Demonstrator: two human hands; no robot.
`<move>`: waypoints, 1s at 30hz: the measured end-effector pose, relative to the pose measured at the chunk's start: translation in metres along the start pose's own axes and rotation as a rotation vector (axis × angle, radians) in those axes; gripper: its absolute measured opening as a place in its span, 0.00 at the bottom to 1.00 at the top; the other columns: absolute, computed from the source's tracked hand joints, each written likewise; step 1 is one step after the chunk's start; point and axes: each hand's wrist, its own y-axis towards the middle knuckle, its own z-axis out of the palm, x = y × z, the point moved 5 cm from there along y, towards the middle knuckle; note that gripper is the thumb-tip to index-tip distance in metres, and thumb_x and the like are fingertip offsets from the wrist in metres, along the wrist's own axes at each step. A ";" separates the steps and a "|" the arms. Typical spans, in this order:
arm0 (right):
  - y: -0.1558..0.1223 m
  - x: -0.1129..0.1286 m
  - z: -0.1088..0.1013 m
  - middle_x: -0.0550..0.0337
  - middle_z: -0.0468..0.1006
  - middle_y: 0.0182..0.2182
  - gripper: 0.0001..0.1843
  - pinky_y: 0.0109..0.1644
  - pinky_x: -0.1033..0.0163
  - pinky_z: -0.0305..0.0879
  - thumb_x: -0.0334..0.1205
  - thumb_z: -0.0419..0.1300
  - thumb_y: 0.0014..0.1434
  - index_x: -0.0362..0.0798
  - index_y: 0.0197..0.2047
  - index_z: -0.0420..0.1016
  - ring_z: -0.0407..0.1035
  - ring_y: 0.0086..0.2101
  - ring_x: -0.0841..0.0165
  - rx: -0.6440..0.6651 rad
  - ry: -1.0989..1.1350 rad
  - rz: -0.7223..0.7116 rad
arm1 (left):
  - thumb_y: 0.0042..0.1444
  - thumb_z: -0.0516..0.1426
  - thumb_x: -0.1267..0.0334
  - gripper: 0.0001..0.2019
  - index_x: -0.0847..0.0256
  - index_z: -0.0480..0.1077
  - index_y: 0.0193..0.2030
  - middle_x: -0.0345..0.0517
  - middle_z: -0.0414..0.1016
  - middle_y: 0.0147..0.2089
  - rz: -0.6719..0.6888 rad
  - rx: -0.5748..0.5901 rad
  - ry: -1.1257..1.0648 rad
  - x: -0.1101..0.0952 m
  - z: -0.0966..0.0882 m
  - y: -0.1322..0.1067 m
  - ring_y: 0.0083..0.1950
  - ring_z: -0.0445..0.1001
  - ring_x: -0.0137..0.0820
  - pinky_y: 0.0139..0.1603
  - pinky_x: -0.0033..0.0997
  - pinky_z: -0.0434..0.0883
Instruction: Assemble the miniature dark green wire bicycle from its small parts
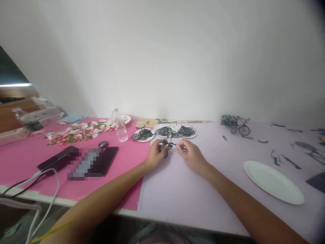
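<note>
Both my hands meet over the pale mat near the middle of the table. My left hand (156, 154) is closed around a small dark wire bicycle frame with a wheel (166, 146). My right hand (191, 153) pinches a thin silvery piece at the frame's right end; what exactly it holds is too small to name. Just beyond my hands stand small white plates (149, 138) heaped with dark wire wheels and parts. A finished miniature wire bicycle (240, 126) stands at the back right.
A water bottle (119, 126), a dark mouse (103, 144) and dark flat devices (108, 159) lie on the pink mat at left, with pink petals (76, 133) behind. An empty white plate (273, 181) sits right. Loose dark parts (286, 159) scatter far right. Cables (43, 176) hang off the front left edge.
</note>
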 end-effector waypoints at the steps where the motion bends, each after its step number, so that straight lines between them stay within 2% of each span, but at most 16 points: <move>1: 0.001 -0.003 0.000 0.61 0.76 0.35 0.08 0.41 0.62 0.63 0.41 0.58 0.69 0.51 0.35 0.69 0.71 0.38 0.65 0.000 -0.028 -0.001 | 0.64 0.62 0.56 0.14 0.60 0.73 0.52 0.50 0.79 0.47 -0.018 -0.022 -0.039 0.002 -0.001 0.002 0.40 0.77 0.34 0.42 0.32 0.73; 5: 0.003 -0.017 0.011 0.58 0.76 0.37 0.07 0.47 0.59 0.64 0.36 0.61 0.65 0.51 0.34 0.72 0.68 0.46 0.60 0.081 -0.188 -0.073 | 0.61 0.64 0.57 0.14 0.60 0.72 0.48 0.50 0.78 0.49 -0.038 -0.108 -0.158 0.008 -0.007 0.007 0.46 0.79 0.36 0.48 0.34 0.74; 7: 0.002 -0.024 0.018 0.56 0.76 0.37 0.06 0.50 0.56 0.63 0.35 0.63 0.64 0.50 0.33 0.75 0.66 0.46 0.58 0.131 -0.263 -0.102 | 0.60 0.64 0.58 0.13 0.60 0.70 0.48 0.50 0.77 0.48 -0.045 -0.140 -0.177 0.012 -0.009 0.008 0.47 0.79 0.37 0.48 0.34 0.75; 11: 0.002 -0.033 0.022 0.54 0.77 0.37 0.06 0.49 0.53 0.64 0.35 0.65 0.63 0.50 0.32 0.76 0.65 0.46 0.55 0.147 -0.335 -0.081 | 0.58 0.66 0.56 0.16 0.60 0.68 0.47 0.50 0.76 0.47 -0.076 -0.176 -0.235 0.020 -0.011 0.009 0.46 0.79 0.37 0.46 0.35 0.75; 14: 0.001 -0.030 0.023 0.54 0.78 0.37 0.03 0.50 0.53 0.64 0.33 0.66 0.61 0.50 0.36 0.77 0.66 0.46 0.56 0.137 -0.296 -0.096 | 0.57 0.67 0.55 0.18 0.59 0.68 0.46 0.49 0.76 0.47 -0.088 -0.185 -0.271 0.022 -0.011 0.009 0.44 0.79 0.36 0.45 0.34 0.75; 24: -0.004 -0.008 0.040 0.54 0.80 0.39 0.06 0.54 0.51 0.68 0.32 0.63 0.65 0.51 0.40 0.82 0.69 0.47 0.57 0.139 -0.049 -0.282 | 0.60 0.63 0.60 0.13 0.60 0.68 0.49 0.49 0.76 0.47 -0.041 -0.211 -0.190 0.022 -0.012 0.008 0.47 0.78 0.36 0.48 0.35 0.75; 30: -0.004 -0.007 0.043 0.55 0.81 0.39 0.09 0.54 0.50 0.69 0.31 0.62 0.67 0.51 0.41 0.84 0.70 0.47 0.58 0.172 -0.044 -0.284 | 0.60 0.64 0.58 0.14 0.60 0.68 0.49 0.50 0.77 0.47 -0.057 -0.227 -0.153 0.022 -0.013 0.008 0.47 0.78 0.37 0.49 0.36 0.75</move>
